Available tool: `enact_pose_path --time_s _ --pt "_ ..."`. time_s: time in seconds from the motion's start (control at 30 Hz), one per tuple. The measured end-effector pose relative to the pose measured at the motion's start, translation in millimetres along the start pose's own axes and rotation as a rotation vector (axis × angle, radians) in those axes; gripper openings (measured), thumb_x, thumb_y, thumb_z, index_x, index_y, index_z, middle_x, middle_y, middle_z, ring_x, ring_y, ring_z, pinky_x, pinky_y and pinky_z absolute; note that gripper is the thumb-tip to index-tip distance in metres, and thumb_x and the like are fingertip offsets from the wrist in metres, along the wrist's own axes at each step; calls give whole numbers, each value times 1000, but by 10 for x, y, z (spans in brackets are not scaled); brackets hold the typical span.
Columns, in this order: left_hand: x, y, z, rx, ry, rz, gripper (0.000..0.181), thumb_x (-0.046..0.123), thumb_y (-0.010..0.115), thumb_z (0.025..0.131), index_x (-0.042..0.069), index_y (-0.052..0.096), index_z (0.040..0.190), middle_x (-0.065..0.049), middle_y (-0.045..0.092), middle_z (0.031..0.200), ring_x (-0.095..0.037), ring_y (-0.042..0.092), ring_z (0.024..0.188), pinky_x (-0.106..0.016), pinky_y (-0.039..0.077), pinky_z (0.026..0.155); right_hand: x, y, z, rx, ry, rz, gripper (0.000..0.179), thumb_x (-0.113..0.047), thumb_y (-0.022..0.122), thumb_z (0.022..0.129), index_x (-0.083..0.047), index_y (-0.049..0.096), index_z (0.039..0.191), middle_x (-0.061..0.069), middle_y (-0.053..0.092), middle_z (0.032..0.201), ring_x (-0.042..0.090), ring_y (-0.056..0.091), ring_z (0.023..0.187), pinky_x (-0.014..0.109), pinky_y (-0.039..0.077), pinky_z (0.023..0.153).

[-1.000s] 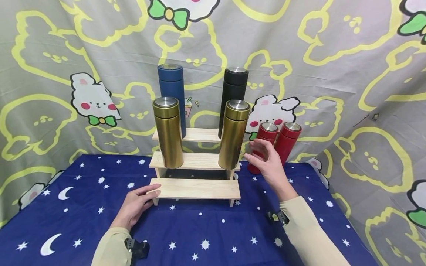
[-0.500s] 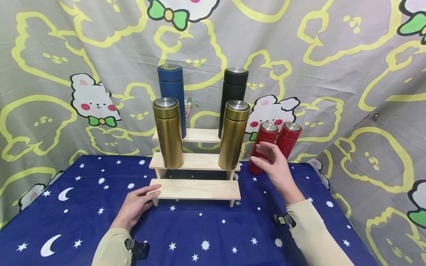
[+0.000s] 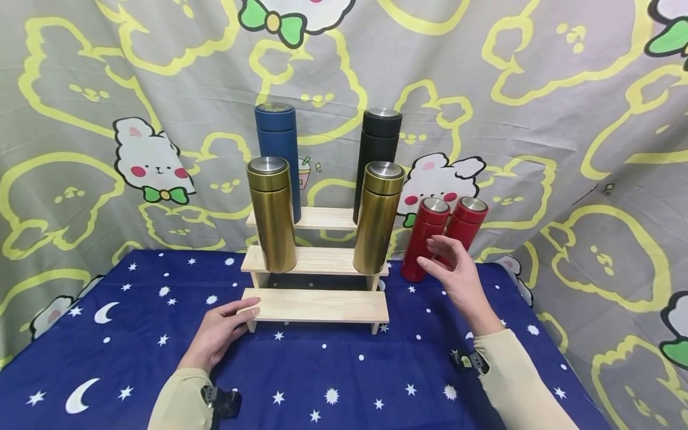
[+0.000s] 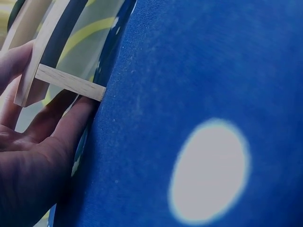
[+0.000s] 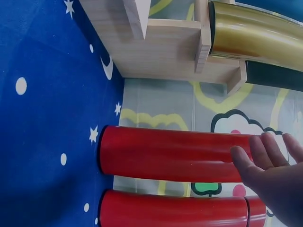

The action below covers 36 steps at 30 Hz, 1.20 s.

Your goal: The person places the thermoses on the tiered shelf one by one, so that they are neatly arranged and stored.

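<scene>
My left hand (image 3: 219, 331) grips the left end of the lowest step of a wooden tiered stand (image 3: 322, 304); the left wrist view has fingers (image 4: 71, 124) against the step's leg. My right hand (image 3: 458, 276) is in front of two upright red thermos bottles, with fingers slightly bent and nothing held. The nearer red bottle (image 5: 170, 153) and the second red bottle (image 5: 175, 210) stand side by side on the cloth. On the middle step stand a left gold bottle (image 3: 273, 227) and a right gold bottle (image 3: 378, 227).
Behind the gold bottles, a blue bottle (image 3: 276, 128) and a black bottle (image 3: 380, 134) stand on the top step. A dark blue star-print cloth (image 3: 301, 370) covers the table. A grey cartoon-print curtain (image 3: 204, 95) hangs behind and at the sides.
My right hand has moved right and slightly toward me, from beside the right gold bottle to in front of the red bottles. My left hand stays on the stand.
</scene>
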<state>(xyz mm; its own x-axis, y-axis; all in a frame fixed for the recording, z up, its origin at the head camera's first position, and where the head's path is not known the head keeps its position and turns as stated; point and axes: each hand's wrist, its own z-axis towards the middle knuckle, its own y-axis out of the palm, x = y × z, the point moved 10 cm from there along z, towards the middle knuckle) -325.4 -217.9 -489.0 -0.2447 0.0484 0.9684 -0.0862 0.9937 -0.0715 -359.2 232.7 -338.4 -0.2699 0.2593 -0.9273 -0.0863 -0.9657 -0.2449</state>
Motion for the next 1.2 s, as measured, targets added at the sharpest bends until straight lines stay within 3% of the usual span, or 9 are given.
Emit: enact_pose_path --time_s 0.3,0.53,0.8,1.2 --pt "-8 -13 11 1 1 14 54 28 80 85 3 64 130 -17 43 146 -14 57 109 -37 47 97 55 -91 0 43 -14 11 62 -21 72 92 -2 42 142 19 47 140 30 44 128 42 36 109" --pt "-7 -10 27 -3 9 4 54 29 80 84 3 64 129 -17 45 144 -11 59 105 -34 49 95 161 -189 21 105 25 24 62 -19 70 93 0 39 143 19 46 141 28 45 128 25 42 102" --pt "-13 -13 13 0 -3 1 54 27 79 86 2 63 131 -16 44 144 -10 58 105 -36 48 96 293 -251 75 148 25 38 74 -17 72 91 1 30 149 19 37 149 31 34 138 48 29 112" --pt "-16 -5 10 1 1 -6 51 25 78 87 2 63 130 -17 43 145 -11 57 107 -41 45 100 472 -268 192 212 26 31 76 -15 75 89 2 30 149 21 37 149 31 35 137 47 31 111"
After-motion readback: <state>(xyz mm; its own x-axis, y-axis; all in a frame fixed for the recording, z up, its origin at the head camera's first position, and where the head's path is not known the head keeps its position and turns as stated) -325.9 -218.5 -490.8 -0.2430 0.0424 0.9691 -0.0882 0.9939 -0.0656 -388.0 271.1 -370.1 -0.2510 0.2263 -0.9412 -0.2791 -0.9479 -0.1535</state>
